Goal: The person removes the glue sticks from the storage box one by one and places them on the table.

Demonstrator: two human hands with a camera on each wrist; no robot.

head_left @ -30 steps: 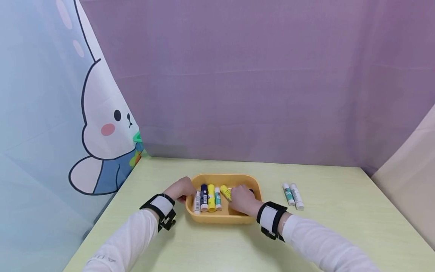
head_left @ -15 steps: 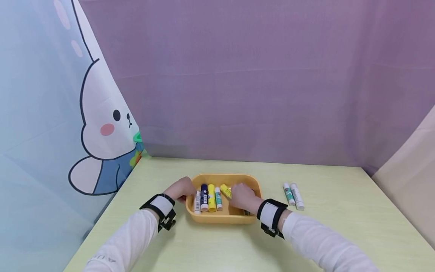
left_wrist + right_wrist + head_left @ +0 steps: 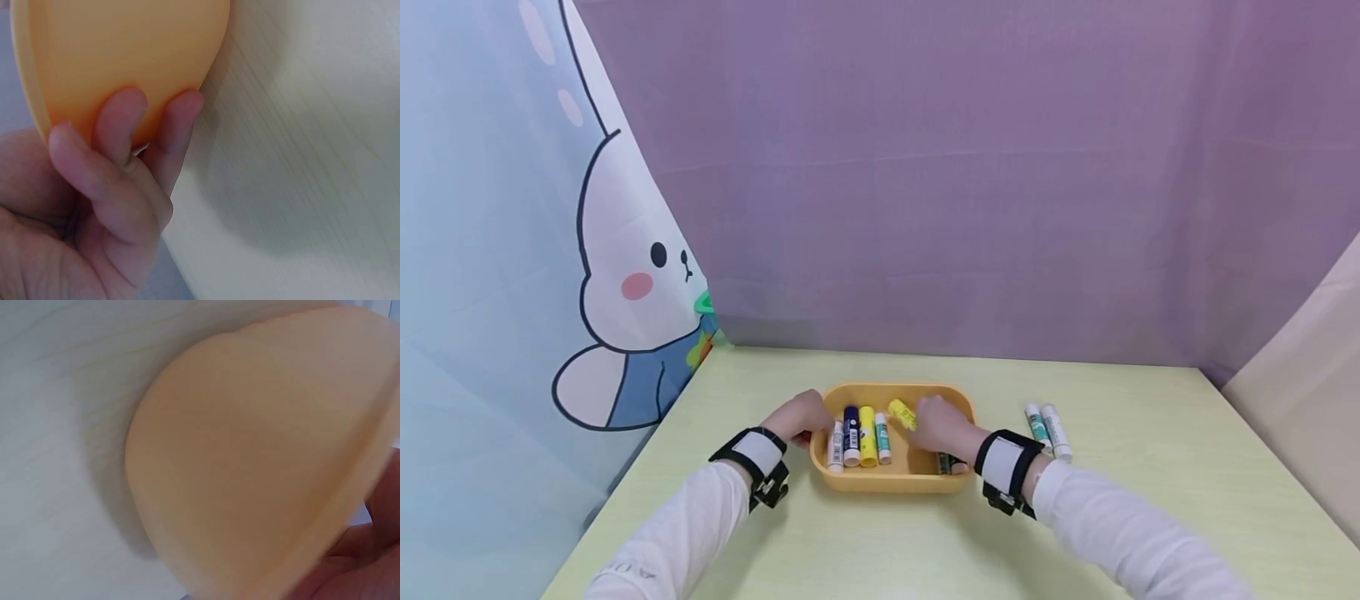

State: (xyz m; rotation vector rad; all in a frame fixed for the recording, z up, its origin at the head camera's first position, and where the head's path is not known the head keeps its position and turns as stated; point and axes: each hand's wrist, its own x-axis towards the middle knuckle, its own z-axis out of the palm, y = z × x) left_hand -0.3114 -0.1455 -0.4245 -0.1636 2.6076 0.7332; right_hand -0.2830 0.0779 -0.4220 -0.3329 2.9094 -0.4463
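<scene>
An orange-yellow plastic tray point(image 3: 891, 484) holds several glue sticks. My left hand point(image 3: 808, 415) grips its left end; in the left wrist view the curled fingers point(image 3: 119, 125) press the outer wall. My right hand point(image 3: 942, 425) is inside the tray and holds a small yellow glue stick point(image 3: 901, 413), which lies tilted, its lower end hidden by the fingers. Left of it stand in a row a white glue stick point(image 3: 836, 448), a dark blue one point(image 3: 851, 437), a larger yellow one point(image 3: 868, 437) and a white-and-teal one point(image 3: 883, 439).
Dark-bodied sticks point(image 3: 951, 463) lie at the tray's right end, partly hidden under my right wrist. Two more glue sticks, one teal-and-white point(image 3: 1037, 425) and one white point(image 3: 1056, 432), lie on the pale table point(image 3: 1138, 458) to the right. A purple curtain point(image 3: 955, 208) hangs behind.
My right hand has shifted slightly, and the small yellow glue stick has tilted further and moved a little right with it. More of the dark sticks shows. My left hand stays put.
</scene>
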